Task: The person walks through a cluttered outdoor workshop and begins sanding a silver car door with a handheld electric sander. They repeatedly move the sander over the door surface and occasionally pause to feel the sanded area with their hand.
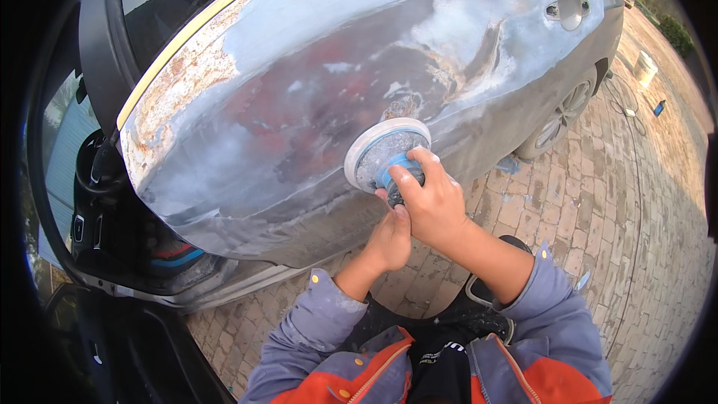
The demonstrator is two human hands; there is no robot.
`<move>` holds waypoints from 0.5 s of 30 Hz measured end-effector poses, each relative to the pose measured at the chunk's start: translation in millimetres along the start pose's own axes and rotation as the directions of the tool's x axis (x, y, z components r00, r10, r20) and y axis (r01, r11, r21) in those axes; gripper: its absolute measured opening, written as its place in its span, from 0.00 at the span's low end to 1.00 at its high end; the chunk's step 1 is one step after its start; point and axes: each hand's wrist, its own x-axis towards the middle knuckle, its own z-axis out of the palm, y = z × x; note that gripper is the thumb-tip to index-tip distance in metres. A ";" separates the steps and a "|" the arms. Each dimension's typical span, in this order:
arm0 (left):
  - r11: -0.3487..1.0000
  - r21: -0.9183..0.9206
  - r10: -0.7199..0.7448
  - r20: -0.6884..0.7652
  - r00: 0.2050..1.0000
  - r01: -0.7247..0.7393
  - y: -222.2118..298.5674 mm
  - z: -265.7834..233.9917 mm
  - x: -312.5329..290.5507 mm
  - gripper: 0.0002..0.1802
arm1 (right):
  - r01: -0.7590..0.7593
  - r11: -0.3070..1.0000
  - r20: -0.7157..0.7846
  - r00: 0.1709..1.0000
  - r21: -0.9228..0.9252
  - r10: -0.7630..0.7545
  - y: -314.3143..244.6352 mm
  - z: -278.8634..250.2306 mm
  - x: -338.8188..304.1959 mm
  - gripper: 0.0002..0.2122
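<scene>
Both of my hands are on a round disc sander (381,155) with a pale pad and a blue-and-black body, all dusty. Its pad lies against the lower middle of a grey car's rear door (299,142), or looks to touch it. My right hand (435,206) wraps over the sander's body from the right. Below it, my left hand (390,238) closes round the lower end, thumb up, touching the right. The door's surface shows patches of pale blue, dark grey, reddish and bare white, with rust along its front edge and top. The palms are hidden.
A car door (127,352) stands open at lower left, beside the cabin with its steering wheel (101,164). A rear wheel (562,116) stands on brick paving (538,202). Farther right are a white bucket (645,69), a small blue bottle (659,108) and a thin cord (638,172).
</scene>
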 end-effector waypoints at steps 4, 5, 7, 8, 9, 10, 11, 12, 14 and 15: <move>0.839 0.454 -0.347 0.021 0.938 0.300 41.7 -26.9 -11.5 0.35 | -0.062 0.998 -0.074 0.995 -0.020 0.060 14.9 -5.4 -4.8 0.22; 0.821 0.539 -0.190 -0.056 0.980 0.190 56.4 -40.8 -11.7 0.29 | -0.100 0.995 -0.075 0.992 -0.013 0.099 18.6 -11.2 2.1 0.23; 0.617 0.773 0.445 -0.185 0.876 -0.150 80.5 -75.6 -2.3 0.18 | -0.164 0.986 -0.112 0.980 0.027 0.166 27.8 -25.9 25.8 0.27; 0.282 0.954 0.622 -0.101 0.776 -0.102 88.8 -94.3 6.7 0.19 | -0.184 0.983 -0.150 0.971 0.017 0.184 33.7 -34.2 41.4 0.27; 0.081 0.997 0.662 -0.048 0.748 -0.007 94.5 -111.1 17.6 0.29 | -0.207 0.978 -0.184 0.961 0.021 0.207 40.5 -42.8 58.0 0.27; 0.015 0.997 0.625 -0.068 0.777 0.075 98.2 -124.4 29.6 0.36 | -0.243 0.970 -0.198 0.950 0.007 0.240 47.9 -51.2 74.1 0.27; -0.052 0.984 0.582 -0.109 0.806 0.170 100.6 -133.3 41.9 0.42 | -0.278 0.961 -0.211 0.939 -0.006 0.270 55.3 -58.9 88.3 0.27; -0.060 0.991 0.607 -0.060 0.793 0.121 102.2 -137.5 54.2 0.46 | -0.310 0.951 -0.219 0.929 -0.019 0.299 61.8 -65.5 99.7 0.27; -0.104 0.994 0.668 0.050 0.743 0.027 104.3 -134.9 78.3 0.54 | -0.339 0.940 -0.234 0.917 -0.031 0.322 71.1 -74.1 113.8 0.27; -0.093 0.995 0.615 0.034 0.788 0.030 104.3 -129.8 89.2 0.55 | -0.322 0.946 -0.277 0.913 -0.039 0.300 73.7 -76.1 116.7 0.27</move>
